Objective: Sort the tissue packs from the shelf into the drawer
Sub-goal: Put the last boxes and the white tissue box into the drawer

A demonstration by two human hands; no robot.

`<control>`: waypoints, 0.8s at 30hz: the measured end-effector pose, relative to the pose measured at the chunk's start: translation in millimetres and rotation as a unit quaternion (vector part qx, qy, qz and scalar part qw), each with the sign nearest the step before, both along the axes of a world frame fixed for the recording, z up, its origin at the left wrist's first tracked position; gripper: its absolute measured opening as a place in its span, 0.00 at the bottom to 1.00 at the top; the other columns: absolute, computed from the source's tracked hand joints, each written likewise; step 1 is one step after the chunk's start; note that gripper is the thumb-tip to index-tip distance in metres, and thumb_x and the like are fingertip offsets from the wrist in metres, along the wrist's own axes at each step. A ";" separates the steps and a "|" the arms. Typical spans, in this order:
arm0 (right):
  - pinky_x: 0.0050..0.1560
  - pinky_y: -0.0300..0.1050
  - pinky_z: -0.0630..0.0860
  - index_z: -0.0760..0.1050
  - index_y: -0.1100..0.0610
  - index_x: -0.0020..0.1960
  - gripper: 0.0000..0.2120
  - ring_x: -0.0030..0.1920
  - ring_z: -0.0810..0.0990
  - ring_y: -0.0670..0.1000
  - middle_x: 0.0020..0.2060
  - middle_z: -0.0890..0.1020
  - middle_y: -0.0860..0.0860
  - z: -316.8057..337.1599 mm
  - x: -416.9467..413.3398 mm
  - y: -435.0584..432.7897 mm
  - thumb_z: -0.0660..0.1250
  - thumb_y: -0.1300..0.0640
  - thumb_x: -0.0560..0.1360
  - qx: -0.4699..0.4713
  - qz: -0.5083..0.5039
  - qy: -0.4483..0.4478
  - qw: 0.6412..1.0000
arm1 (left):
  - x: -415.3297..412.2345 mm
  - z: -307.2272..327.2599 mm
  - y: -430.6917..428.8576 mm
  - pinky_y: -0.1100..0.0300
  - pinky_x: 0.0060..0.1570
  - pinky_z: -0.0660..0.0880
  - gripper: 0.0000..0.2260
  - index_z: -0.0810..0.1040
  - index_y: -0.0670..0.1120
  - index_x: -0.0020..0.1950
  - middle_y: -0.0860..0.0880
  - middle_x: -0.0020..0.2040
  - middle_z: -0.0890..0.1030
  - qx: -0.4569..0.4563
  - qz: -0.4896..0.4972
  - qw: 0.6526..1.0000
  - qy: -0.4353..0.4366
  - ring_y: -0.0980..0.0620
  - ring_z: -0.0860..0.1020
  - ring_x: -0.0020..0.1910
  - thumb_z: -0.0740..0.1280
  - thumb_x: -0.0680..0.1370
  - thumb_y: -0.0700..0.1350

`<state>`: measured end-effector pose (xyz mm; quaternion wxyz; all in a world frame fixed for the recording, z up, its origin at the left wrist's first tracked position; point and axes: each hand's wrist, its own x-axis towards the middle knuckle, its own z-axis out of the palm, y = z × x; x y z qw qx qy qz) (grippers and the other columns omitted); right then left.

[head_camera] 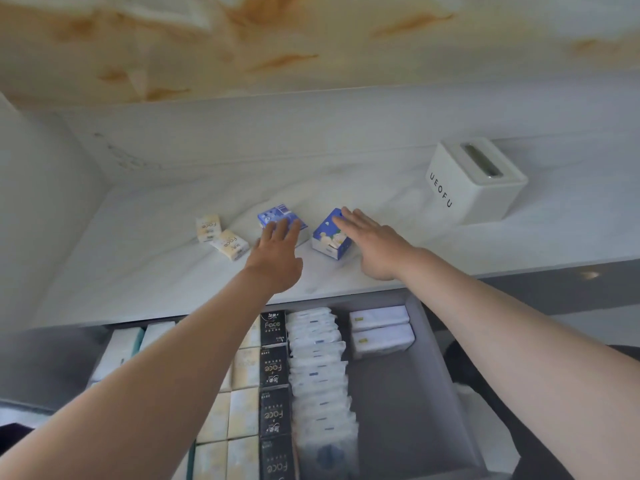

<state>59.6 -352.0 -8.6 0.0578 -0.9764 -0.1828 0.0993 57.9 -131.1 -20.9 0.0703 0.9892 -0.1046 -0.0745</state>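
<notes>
Forearms (156, 393) over the open drawer (415, 382), my left hand (277, 258) and right hand (374, 244), flat and empty, reach two blue packs (282, 216) (329, 239) that could skid along the shelf (138, 271).

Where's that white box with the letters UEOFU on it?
In the head view the white box stands on the shelf at the far right, by the back wall, beyond the right hand and the blue pack by it.
</notes>
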 end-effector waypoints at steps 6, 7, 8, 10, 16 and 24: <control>0.68 0.56 0.62 0.55 0.42 0.79 0.39 0.72 0.60 0.55 0.71 0.62 0.51 -8.3 4.2 5.1 0.65 0.56 0.71 -0.011 -0.001 -0.056 0.998 | -10.6 -9.9 1.5 0.49 0.65 0.67 0.29 0.62 0.50 0.76 0.46 0.67 0.65 -0.012 -0.021 0.992 -0.120 0.43 0.61 0.68 0.65 0.77 0.52; 0.67 0.55 0.64 0.62 0.42 0.75 0.34 0.70 0.61 0.55 0.68 0.64 0.51 -8.3 2.5 5.8 0.66 0.53 0.71 0.012 -0.008 -0.059 0.998 | -12.4 -10.5 1.3 0.49 0.64 0.68 0.28 0.66 0.49 0.74 0.46 0.65 0.66 -0.024 -0.026 0.991 -0.132 0.43 0.63 0.66 0.66 0.75 0.52; 0.65 0.54 0.66 0.68 0.43 0.71 0.30 0.70 0.61 0.55 0.66 0.64 0.51 -9.1 0.3 6.4 0.68 0.51 0.70 0.045 -0.017 -0.054 0.997 | -13.9 -11.3 1.3 0.48 0.64 0.69 0.26 0.70 0.49 0.72 0.46 0.64 0.67 -0.046 -0.029 0.990 -0.133 0.44 0.63 0.65 0.68 0.74 0.51; 0.66 0.52 0.69 0.72 0.47 0.65 0.25 0.74 0.57 0.57 0.71 0.60 0.53 -12.2 -5.3 5.5 0.71 0.51 0.69 0.109 -0.040 -0.023 0.993 | -16.3 -13.8 0.9 0.48 0.65 0.69 0.25 0.74 0.50 0.68 0.45 0.69 0.63 -0.106 -0.031 0.987 -0.117 0.44 0.59 0.69 0.71 0.71 0.50; 0.67 0.50 0.68 0.70 0.49 0.65 0.27 0.77 0.52 0.56 0.76 0.57 0.56 -11.9 -26.0 -5.5 0.69 0.63 0.68 0.115 -0.047 0.020 0.992 | -17.9 -4.6 -0.4 0.53 0.63 0.65 0.21 0.71 0.56 0.61 0.46 0.72 0.63 -0.125 -0.024 0.992 -0.025 0.43 0.58 0.70 0.71 0.70 0.48; 0.52 0.44 0.67 0.66 0.49 0.59 0.29 0.53 0.70 0.50 0.55 0.68 0.47 -1.5 -64.3 -20.7 0.74 0.43 0.63 0.085 0.001 -0.029 0.996 | -61.3 -4.1 -15.0 0.60 0.50 0.71 0.26 0.70 0.49 0.52 0.51 0.53 0.66 -0.170 -0.110 0.979 -0.027 0.51 0.68 0.51 0.76 0.62 0.58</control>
